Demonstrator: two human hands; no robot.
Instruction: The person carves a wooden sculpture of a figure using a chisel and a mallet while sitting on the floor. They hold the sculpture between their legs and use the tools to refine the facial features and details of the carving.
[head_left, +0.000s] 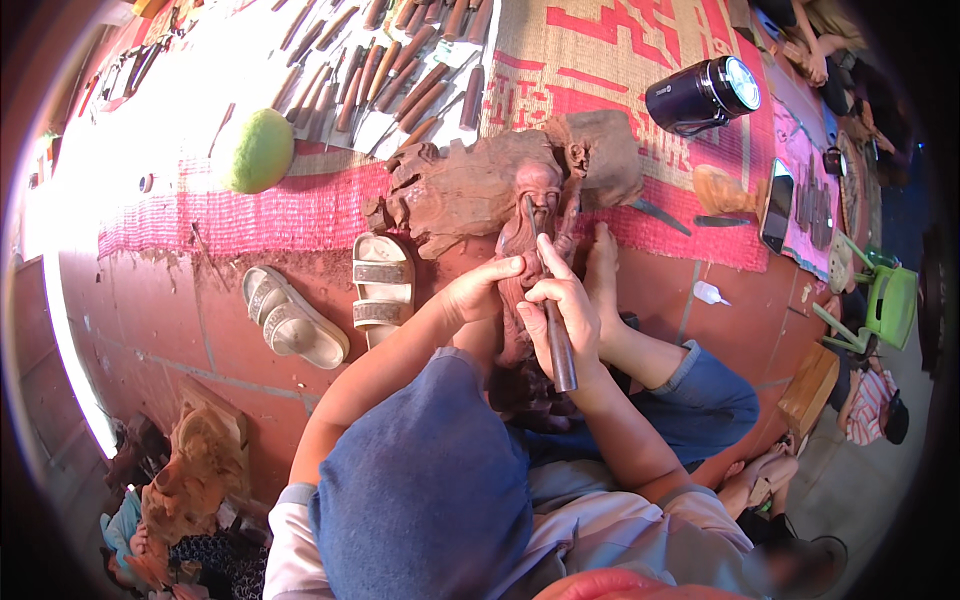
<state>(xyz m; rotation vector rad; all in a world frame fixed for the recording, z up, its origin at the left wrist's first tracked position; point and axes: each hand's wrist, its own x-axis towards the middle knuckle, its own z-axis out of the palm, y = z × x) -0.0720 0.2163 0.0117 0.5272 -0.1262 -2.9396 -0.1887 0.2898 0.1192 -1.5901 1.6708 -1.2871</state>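
Between my knees stands a reddish-brown carved wooden figure of a bearded old man with a bald head and a staff. Its head leans toward a rough log. My left hand grips the figure's side, thumb pressed on its front and the other fingers mostly hidden. In my right hand is a carving chisel, its dark round handle pointing back at me. The thin blade runs up along the beard to just below the face. Both hands are close together on the figure's chest.
Many wood-handled carving tools lie on a cloth beyond the log. On the red woven mat are a green round fruit and a lit dark lamp. Sandals, a phone, and a green chair surround me.
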